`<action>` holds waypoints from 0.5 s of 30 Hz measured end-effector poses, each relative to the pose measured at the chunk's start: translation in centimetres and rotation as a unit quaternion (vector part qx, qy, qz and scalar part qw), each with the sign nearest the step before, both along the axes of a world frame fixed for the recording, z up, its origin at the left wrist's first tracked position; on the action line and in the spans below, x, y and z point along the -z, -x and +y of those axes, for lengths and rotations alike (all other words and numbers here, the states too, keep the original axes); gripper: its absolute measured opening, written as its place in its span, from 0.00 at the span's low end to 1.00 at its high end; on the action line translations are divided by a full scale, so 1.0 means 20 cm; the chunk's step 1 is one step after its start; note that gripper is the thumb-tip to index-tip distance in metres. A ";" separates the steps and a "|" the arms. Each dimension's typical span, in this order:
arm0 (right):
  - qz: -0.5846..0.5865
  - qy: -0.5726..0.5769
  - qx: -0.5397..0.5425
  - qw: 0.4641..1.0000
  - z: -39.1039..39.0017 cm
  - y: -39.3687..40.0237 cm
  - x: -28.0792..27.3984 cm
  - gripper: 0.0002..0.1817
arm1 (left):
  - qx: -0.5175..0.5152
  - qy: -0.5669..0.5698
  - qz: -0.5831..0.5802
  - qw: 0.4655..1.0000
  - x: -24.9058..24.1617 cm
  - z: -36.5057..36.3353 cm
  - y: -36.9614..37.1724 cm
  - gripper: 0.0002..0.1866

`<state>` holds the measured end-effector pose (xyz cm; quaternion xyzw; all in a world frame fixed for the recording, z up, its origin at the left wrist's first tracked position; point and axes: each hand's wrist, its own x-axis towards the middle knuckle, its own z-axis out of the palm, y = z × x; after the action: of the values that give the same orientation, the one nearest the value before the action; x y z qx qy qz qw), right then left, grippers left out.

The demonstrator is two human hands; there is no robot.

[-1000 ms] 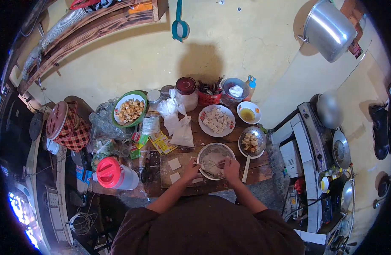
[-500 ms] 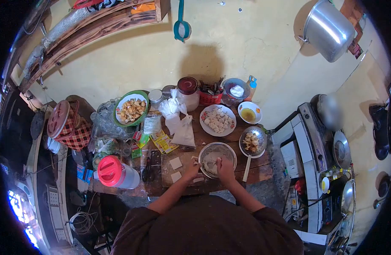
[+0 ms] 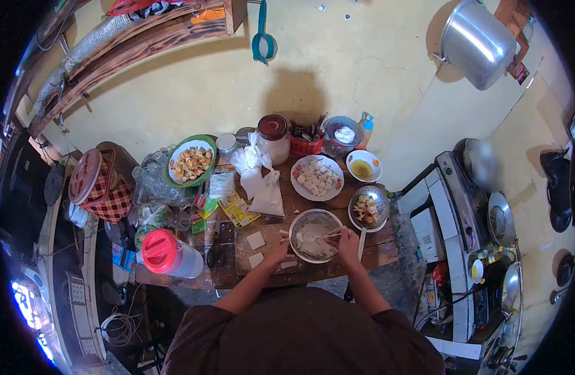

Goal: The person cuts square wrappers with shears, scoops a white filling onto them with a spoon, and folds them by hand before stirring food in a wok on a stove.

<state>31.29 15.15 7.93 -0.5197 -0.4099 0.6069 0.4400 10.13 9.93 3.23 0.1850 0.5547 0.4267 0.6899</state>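
Observation:
A round metal bowl (image 3: pixel 293 249) with whitish flour-like powder and pale pieces in it stands at the table's front. At its left rim, my left hand (image 3: pixel 278 249) is closed on the edge. My right hand (image 3: pixel 348 245) is closed at the right rim around a thin utensil (image 3: pixel 331 236) that reaches into the bowl; its head is too small to make out. Left of the bowl lie pale square tiles or cards (image 3: pixel 256 240). Just behind is a plate (image 3: pixel 325 195) of white cubes, and on the right a strainer (image 3: pixel 380 215) holds browned pieces over a dish.
A small bowl of yellowish liquid (image 3: pixel 363 167) and a red cutlery basket (image 3: pixel 306 147) stand at the back. Bags of white powder (image 3: pixel 268 199), a green-rimmed bowl of browned pieces (image 3: pixel 193 164) and a pink-lidded jug (image 3: pixel 170 253) are leftward. A stove (image 3: pixel 456 187) is at right.
My right hand has moved from over the bowl's middle to its right rim, and the utensil now shows. My left hand stays at the left rim. The view has shifted slightly.

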 end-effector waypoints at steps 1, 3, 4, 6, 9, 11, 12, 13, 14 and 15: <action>0.061 -0.010 0.035 0.997 0.00 -0.01 -0.01 0.19 | -0.008 -0.026 0.068 0.997 0.05 0.00 0.04 0.11; 0.084 0.000 0.046 0.995 0.00 -0.06 -0.07 0.18 | -0.017 -0.050 0.135 0.989 0.10 -0.01 0.14 0.13; 0.106 0.012 0.057 0.993 -0.01 -0.08 -0.11 0.16 | 0.015 -0.098 0.406 0.908 0.08 -0.03 0.19 0.15; 0.153 0.019 0.067 0.986 -0.03 -0.10 -0.21 0.16 | 0.046 -0.135 0.644 0.752 0.01 -0.07 0.26 0.17; 0.215 0.026 0.084 0.973 -0.05 -0.14 -0.30 0.15 | 0.016 -0.192 0.755 0.626 -0.04 -0.11 0.33 0.18; 0.233 0.027 0.090 0.968 -0.06 -0.15 -0.35 0.15 | 0.080 -0.151 0.752 0.637 0.07 -0.10 0.37 0.16; 0.244 0.018 0.090 0.965 -0.07 -0.16 -0.38 0.15 | 0.079 -0.150 0.753 0.636 0.07 -0.10 0.37 0.16; 0.254 0.010 0.091 0.963 -0.08 -0.16 -0.40 0.14 | 0.092 -0.144 0.747 0.643 0.08 -0.10 0.37 0.16; 0.255 0.011 0.091 0.963 -0.08 -0.16 -0.41 0.14 | 0.104 -0.138 0.741 0.649 0.09 -0.11 0.37 0.16; 0.258 0.012 0.088 0.962 -0.08 -0.17 -0.41 0.14 | 0.104 -0.137 0.741 0.649 0.08 -0.11 0.37 0.16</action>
<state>34.65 13.48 16.18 -0.3849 -0.2281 0.6838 0.5764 2.82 7.82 1.70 0.5888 0.7935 0.1439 0.0553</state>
